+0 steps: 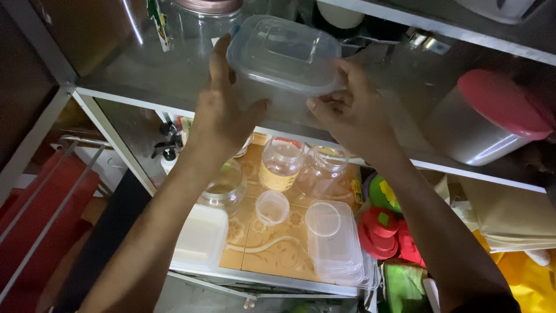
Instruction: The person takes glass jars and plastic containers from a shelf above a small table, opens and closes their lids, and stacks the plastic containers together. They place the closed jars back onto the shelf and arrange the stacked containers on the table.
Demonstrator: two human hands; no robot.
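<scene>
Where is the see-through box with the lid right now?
The clear lidded box sits on the upper metal shelf, held between the left hand and right hand, beside a glass jar.

1. I have one camera. It sits on the person's head.
2. It looks down and forward, over both arms, at a metal shelf [145,95].
3. It is close. The left hand [223,119] and right hand [353,113] fill the middle, holding a clear box [284,55].
4. Under the shelf I see the lower shelf [272,249] with jars, farther away.
5. No second view shares this scene.
</scene>
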